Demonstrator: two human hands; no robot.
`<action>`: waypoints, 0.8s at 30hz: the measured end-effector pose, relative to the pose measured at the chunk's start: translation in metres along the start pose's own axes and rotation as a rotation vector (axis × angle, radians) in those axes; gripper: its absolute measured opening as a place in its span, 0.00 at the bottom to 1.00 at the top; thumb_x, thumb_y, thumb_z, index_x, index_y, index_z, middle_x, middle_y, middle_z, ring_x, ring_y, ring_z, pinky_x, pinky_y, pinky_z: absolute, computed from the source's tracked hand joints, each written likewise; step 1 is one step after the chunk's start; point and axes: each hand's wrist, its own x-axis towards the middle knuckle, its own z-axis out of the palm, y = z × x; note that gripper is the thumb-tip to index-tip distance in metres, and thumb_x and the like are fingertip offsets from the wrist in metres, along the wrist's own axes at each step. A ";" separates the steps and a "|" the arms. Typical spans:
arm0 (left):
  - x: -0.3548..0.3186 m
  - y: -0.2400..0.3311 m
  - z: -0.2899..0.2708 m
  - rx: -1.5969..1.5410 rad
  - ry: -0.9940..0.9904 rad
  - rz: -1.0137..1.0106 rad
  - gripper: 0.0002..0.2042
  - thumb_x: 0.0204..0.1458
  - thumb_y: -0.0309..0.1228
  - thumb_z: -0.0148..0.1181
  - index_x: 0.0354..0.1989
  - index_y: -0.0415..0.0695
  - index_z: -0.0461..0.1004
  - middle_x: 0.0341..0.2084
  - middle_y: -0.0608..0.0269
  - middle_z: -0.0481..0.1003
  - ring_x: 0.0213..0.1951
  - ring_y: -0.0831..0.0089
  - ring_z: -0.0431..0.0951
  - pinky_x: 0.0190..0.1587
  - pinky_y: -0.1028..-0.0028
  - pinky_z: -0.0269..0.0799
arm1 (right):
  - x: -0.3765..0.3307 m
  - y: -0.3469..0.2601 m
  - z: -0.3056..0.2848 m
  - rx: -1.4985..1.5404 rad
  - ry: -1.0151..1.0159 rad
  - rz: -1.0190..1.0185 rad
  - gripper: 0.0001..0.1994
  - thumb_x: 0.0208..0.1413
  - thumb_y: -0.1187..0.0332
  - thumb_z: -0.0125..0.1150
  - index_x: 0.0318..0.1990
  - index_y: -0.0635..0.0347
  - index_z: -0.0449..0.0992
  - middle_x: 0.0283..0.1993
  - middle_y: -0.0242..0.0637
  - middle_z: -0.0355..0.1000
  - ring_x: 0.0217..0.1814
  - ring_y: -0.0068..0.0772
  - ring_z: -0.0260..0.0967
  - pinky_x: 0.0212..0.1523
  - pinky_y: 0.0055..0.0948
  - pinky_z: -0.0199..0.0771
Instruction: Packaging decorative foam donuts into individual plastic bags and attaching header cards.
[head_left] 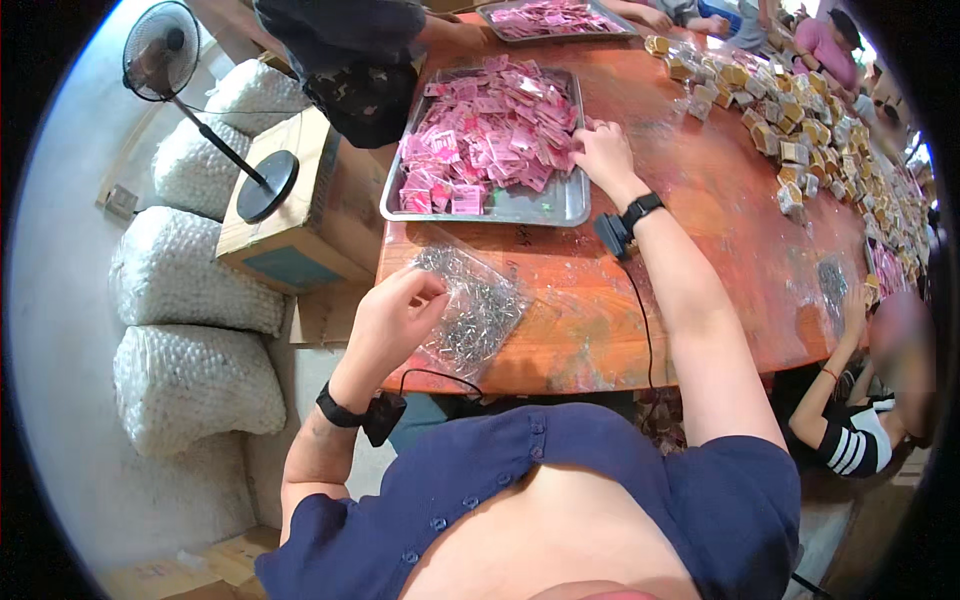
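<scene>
Left hand [395, 315] pinches the clear bag of metal pins [470, 305] – grip clamped. Right hand [603, 150], fingers curled onto pink sachets [485, 130] in the steel tray [540, 208] at 12 o'clock – hold unclear.

A glossy, reddish-brown polished wooden table [720, 210] reflects light in pale streaks. Near its left edge sits a shallow, dull-silver metal tray [520, 205], smooth and faintly shiny, heaped with small pink glossy plastic sachets [485, 130]. At the near edge lies a clear, crinkled plastic bag of small shiny metal pins [475, 310], under the fingers of the left hand [395, 320]. The right hand [603, 150] touches the sachets. Along the far right edge lie tan packets in clear shiny wrap [790, 130]. Beside the table stands a matt brown cardboard box [285, 240].
</scene>
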 end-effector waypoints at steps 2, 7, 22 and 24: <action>-0.003 -0.011 -0.006 -0.199 0.009 -0.112 0.03 0.50 0.23 0.62 0.32 0.39 0.75 0.30 0.63 0.77 0.32 0.76 0.77 0.37 0.77 0.73 | -0.005 0.000 0.001 0.043 0.028 -0.058 0.09 0.45 0.64 0.66 0.35 0.52 0.80 0.51 0.43 0.72 0.57 0.47 0.64 0.54 0.44 0.68; 0.006 -0.013 -0.017 -0.815 0.008 -0.241 0.03 0.56 0.23 0.56 0.33 0.39 0.69 0.36 0.53 0.78 0.37 0.75 0.79 0.40 0.77 0.75 | -0.007 -0.004 -0.009 0.445 0.024 -0.005 0.07 0.48 0.66 0.62 0.28 0.59 0.77 0.37 0.45 0.74 0.47 0.52 0.69 0.49 0.44 0.69; 0.026 0.012 -0.014 -0.880 0.042 -0.155 0.04 0.58 0.25 0.56 0.38 0.39 0.69 0.30 0.63 0.75 0.29 0.79 0.74 0.34 0.79 0.72 | -0.017 -0.012 -0.036 0.516 0.222 0.200 0.13 0.57 0.60 0.57 0.36 0.62 0.79 0.36 0.46 0.77 0.33 0.46 0.75 0.33 0.35 0.73; 0.034 0.014 -0.013 -0.917 0.041 -0.160 0.04 0.58 0.24 0.57 0.38 0.38 0.69 0.30 0.63 0.75 0.31 0.79 0.75 0.37 0.78 0.73 | -0.024 -0.031 -0.056 0.921 0.137 0.304 0.12 0.59 0.62 0.57 0.37 0.63 0.78 0.32 0.41 0.77 0.30 0.35 0.73 0.29 0.29 0.72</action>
